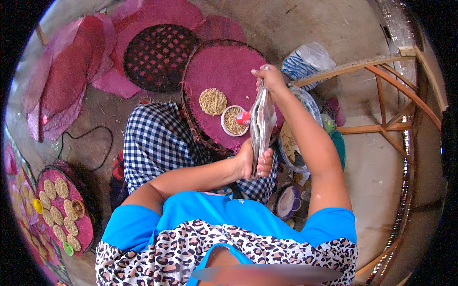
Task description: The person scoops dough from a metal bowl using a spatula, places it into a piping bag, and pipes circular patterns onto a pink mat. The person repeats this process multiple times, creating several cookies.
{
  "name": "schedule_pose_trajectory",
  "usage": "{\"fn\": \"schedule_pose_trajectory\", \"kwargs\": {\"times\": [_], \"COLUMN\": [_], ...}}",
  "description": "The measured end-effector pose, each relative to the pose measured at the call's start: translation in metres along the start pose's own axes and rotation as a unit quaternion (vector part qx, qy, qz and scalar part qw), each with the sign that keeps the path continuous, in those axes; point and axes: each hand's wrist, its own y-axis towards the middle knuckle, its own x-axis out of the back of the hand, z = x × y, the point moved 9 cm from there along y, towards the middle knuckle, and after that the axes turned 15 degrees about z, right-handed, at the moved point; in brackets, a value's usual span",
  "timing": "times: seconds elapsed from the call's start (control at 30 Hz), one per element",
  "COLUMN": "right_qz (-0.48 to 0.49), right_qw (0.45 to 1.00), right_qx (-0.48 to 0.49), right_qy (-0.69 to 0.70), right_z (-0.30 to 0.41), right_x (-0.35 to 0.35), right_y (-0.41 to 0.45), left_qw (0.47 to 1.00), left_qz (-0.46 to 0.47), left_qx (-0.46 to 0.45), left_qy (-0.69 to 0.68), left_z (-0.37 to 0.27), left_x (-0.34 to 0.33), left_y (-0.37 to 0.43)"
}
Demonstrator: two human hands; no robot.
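Both my hands grip a long two-part press (261, 125), pale and worn, held over a round woven tray (186, 93). My left hand (252, 162) is closed around its near end and my right hand (270, 78) around its far end. A red cylinder (243, 118) sticks out from the press's side, over a white round mould (234, 135) filled with noodle-like dough strands (232, 123). Beside the mould, a round cake of strands (213, 101) lies on the tray's magenta cloth (229, 68).
A dark lattice-woven tray (159, 57) and magenta mesh sheets (68, 71) lie at the far left. Several strand cakes (56, 215) sit on another tray (86, 228). A black cord (111, 143) loops nearby. To the right stand a plastic-lined container (309, 103), a patterned sack (304, 64) and a wooden frame (379, 127).
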Motion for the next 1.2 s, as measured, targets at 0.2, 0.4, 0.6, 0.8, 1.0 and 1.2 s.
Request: {"fn": "schedule_pose_trajectory", "kwargs": {"times": [0.2, 0.4, 0.6, 0.8, 1.0, 1.2], "right_qz": [0.086, 0.180, -0.007, -0.073, -0.129, -0.102], "right_qw": [0.977, 0.919, 0.967, 0.816, 0.784, 0.807], "right_qx": [0.127, 0.124, 0.243, 0.356, 0.351, 0.289], "right_qy": [0.147, 0.328, -0.079, -0.449, -0.496, -0.504], "right_z": [0.016, -0.080, -0.098, -0.053, -0.050, -0.070], "right_x": [0.002, -0.042, -0.028, -0.049, -0.050, -0.052], "right_y": [-0.034, -0.057, -0.058, -0.120, -0.140, -0.128], "left_qw": [0.989, 0.957, 0.947, 0.896, 0.842, 0.847], "left_qz": [0.141, 0.289, 0.307, 0.240, 0.047, 0.034], "left_qx": [0.017, 0.019, -0.028, -0.129, -0.305, -0.342], "left_qy": [0.036, 0.014, 0.091, 0.351, 0.443, 0.406], "left_z": [0.006, 0.001, -0.050, -0.109, -0.154, -0.160], "left_x": [-0.028, -0.061, -0.073, -0.104, -0.092, -0.059], "left_y": [-0.002, -0.011, -0.051, -0.152, -0.259, -0.284]}}
